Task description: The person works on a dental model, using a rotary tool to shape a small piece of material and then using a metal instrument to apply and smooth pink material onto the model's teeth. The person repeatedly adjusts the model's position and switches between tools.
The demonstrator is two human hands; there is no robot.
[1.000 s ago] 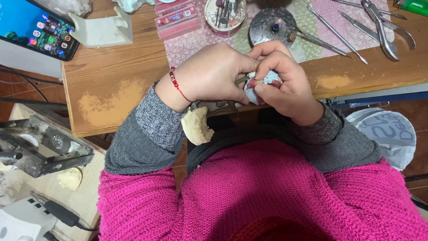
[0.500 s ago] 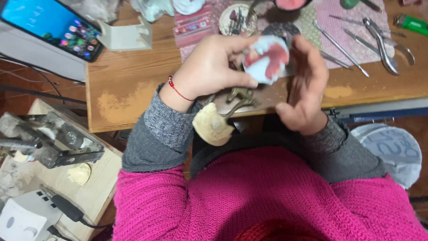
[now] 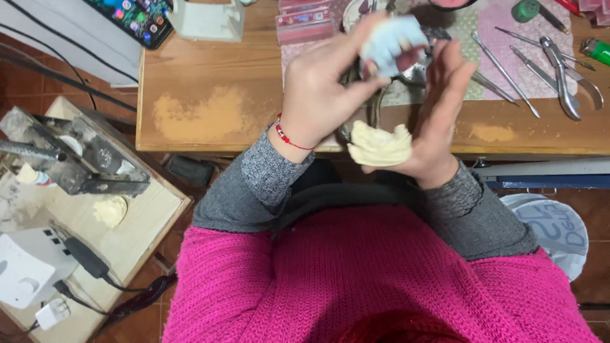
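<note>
At the far left of the frame a metal clamp (image 3: 76, 155) lies on a low side table (image 3: 152, 222), with a white power adapter (image 3: 25, 279) below it. In the upper left a phone (image 3: 136, 16) lies at the corner of the wooden workbench (image 3: 210, 108). Near the top centre, the left hand (image 3: 321, 89) has its fingers clamped on a pale blue lump (image 3: 391, 41). Just right, the right hand (image 3: 441, 105) is open, fingers straight and together, with a cream plaster cast (image 3: 380, 145) resting against its palm. At the upper right, pliers (image 3: 562, 67) and thin metal picks (image 3: 508, 73) lie on a patterned cloth (image 3: 508, 32).
</note>
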